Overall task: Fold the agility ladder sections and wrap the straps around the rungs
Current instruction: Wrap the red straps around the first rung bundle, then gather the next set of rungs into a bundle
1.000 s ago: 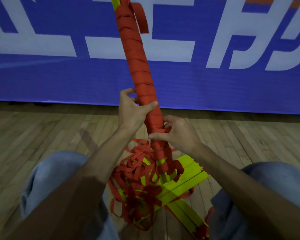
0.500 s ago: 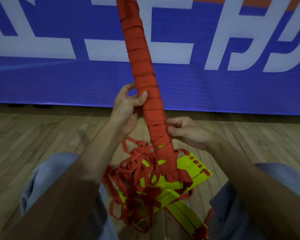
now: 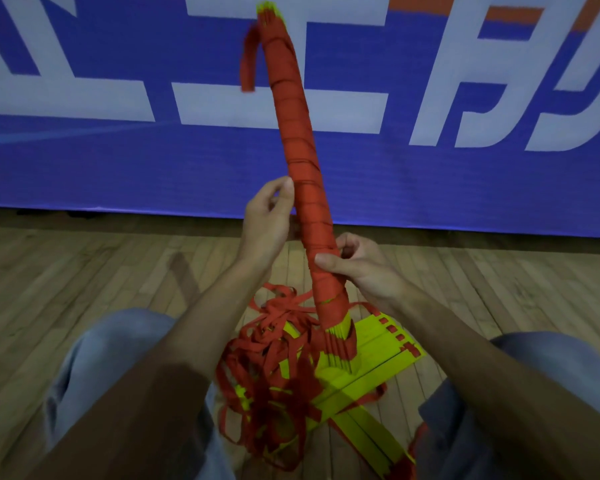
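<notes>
A long bundle of yellow rungs wrapped in red strap [image 3: 297,133] stands nearly upright in front of me, its yellow tips showing at top and bottom. A loose red strap end [image 3: 247,60] hangs from its top. My left hand [image 3: 267,220] holds the bundle from the left at mid height, thumb and fingers around it. Lower down, my right hand [image 3: 355,268] grips it from the right, thumb across the front. Below lie more yellow rungs [image 3: 385,355] and a tangle of loose red straps [image 3: 274,362] on the floor.
I sit on a wooden floor [image 3: 84,289] with my knees [image 3: 111,344] spread either side of the pile. A blue banner with white lettering [image 3: 118,161] stands close behind the bundle.
The wrapped bundle has turned in my hands; the loose strap end at its top now hangs on the left. My right hand has shifted its grip slightly on the lower part.
</notes>
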The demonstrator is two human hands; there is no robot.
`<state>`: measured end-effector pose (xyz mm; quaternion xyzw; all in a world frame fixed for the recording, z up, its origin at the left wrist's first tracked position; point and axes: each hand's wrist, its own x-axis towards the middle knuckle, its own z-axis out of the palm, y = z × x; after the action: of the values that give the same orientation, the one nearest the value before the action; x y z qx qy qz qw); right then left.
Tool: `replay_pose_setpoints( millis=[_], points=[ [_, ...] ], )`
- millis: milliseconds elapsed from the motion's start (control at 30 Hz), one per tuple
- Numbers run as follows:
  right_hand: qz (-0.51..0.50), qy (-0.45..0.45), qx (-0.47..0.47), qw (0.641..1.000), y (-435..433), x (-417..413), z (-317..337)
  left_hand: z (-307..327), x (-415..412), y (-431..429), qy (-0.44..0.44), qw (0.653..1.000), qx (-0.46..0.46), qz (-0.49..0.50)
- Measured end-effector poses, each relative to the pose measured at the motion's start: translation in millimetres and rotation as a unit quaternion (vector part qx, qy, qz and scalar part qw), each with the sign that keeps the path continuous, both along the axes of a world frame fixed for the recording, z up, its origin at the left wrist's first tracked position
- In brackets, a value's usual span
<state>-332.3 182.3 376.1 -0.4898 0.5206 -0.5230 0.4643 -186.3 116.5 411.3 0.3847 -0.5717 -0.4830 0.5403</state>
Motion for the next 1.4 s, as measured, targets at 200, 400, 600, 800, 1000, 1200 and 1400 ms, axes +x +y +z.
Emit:
replay_pose_setpoints(
  millis=[200,400,600,800,1000,1200,1400],
  points=[
    [-0.026,-0.002,0.005,1.0,-1.5,0.7,-6.5,-10.6,-8.9,4.2,-0.054,0.997,0.061,0.006],
    [0.025,-0.03,0.153,0.987,8.7,-26.5,-10.8,-22.2,-33.6,5.1,-0.005,0.99,0.139,-0.026],
    [0.032,0.031,0.219,0.975,16.2,-88.1,-33.5,-55.0,-93.8,3.9,-0.085,0.976,0.149,-0.131],
    [-0.119,0.077,0.253,0.957,22.7,-156.9,-87.7,-98.8,-178.5,1.9,-0.17,0.943,0.171,-0.228],
    [-0.243,0.177,0.313,0.901,23.2,-238.3,-165.9,-172.8,-233.0,-6.8,-0.259,0.898,0.203,-0.291],
    [-0.296,0.207,0.378,0.853,18.2,-291.5,-243.3,-241.9,-266.4,-20.7,-0.334,0.853,0.213,-0.341],
    [-0.328,0.209,0.427,0.816,27.4,-318.4,-312.9,-300.5,-288.2,-39.1,-0.4,0.813,0.225,-0.358]
  ],
)
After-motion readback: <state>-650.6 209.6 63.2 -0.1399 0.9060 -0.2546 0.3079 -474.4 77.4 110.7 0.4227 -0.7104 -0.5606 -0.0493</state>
